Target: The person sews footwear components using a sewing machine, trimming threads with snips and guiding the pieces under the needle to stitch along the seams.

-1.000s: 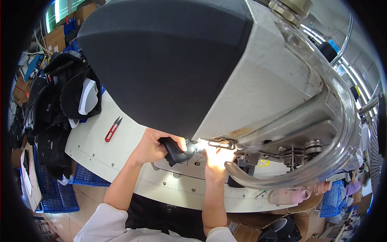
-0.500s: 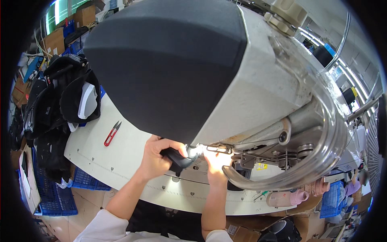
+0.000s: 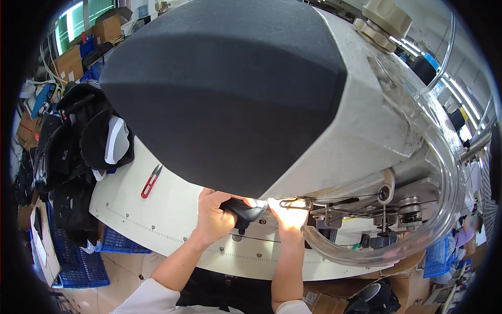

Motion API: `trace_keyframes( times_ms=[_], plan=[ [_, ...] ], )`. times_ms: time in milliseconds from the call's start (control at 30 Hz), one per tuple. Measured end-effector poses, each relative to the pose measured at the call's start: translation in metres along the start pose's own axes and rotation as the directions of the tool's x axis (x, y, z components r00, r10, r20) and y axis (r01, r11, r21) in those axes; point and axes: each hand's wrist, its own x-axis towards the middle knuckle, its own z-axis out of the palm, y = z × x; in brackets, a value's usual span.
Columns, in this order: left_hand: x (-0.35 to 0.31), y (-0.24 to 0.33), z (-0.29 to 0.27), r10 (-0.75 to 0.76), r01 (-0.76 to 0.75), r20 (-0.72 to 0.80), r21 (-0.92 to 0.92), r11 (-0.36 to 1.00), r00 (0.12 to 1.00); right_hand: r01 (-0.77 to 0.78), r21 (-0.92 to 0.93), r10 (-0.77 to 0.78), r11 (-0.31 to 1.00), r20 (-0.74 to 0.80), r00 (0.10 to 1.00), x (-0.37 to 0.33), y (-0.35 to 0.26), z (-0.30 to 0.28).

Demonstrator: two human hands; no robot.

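A large sewing machine head [image 3: 225,99] with a black cover and pale body fills the upper middle. Just under its lower edge, my left hand [image 3: 214,219] is closed around a smooth, curved black piece [image 3: 246,213], whose exact kind I cannot make out. My right hand [image 3: 290,217] is beside the piece, below the needle area, in strong lamp glare. Its fingers are washed out and partly covered by machine parts, so its grip does not show. Both hands are over the white table [image 3: 172,230] with a ruler scale along its front.
Red-handled thread snips [image 3: 151,182] lie on the table at left. Beyond them is a heap of black and white padded pieces [image 3: 73,152] above blue crates [image 3: 83,267]. A clear curved tube [image 3: 455,209] loops round the machine's right side. Below right stands a cardboard box [image 3: 319,302].
The whole view has shifted, with machine, table and hands appearing farther right. My left hand still grips the black piece near the needle area. The pink bottles at right are now mostly hidden.
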Motion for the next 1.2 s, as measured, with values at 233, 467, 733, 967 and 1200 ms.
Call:
trace_keyframes(
  times_ms=[233, 467, 733, 967, 1200],
  plan=[
    [0.01, 0.019, -0.002, -0.081, 0.073, -0.03, -0.207, 0.976, 0.996, -0.038, -0.006, 0.038, 0.999, -0.062, 0.997, 0.001, -0.001, 0.0],
    [0.026, 0.029, -0.002, -0.041, 0.055, 0.068, -0.213, 0.976, 0.997, -0.08, -0.057, 0.075, 0.995, -0.084, 0.994, -0.003, 0.003, -0.005],
    [0.019, 0.013, 0.002, -0.01, -0.015, -0.089, -0.276, 0.961, 0.996, -0.053, -0.02, 0.052, 0.998, -0.047, 0.998, -0.004, 0.011, -0.002],
    [0.021, 0.015, -0.002, -0.035, 0.032, -0.01, -0.214, 0.976, 0.999, -0.052, 0.005, 0.052, 0.999, -0.116, 0.992, -0.002, -0.008, 0.012],
    [0.027, 0.018, -0.002, 0.041, -0.05, -0.056, -0.166, 0.985, 0.998, -0.169, 0.041, 0.172, 0.985, -0.119, 0.978, -0.006, -0.01, 0.006]
  ],
)
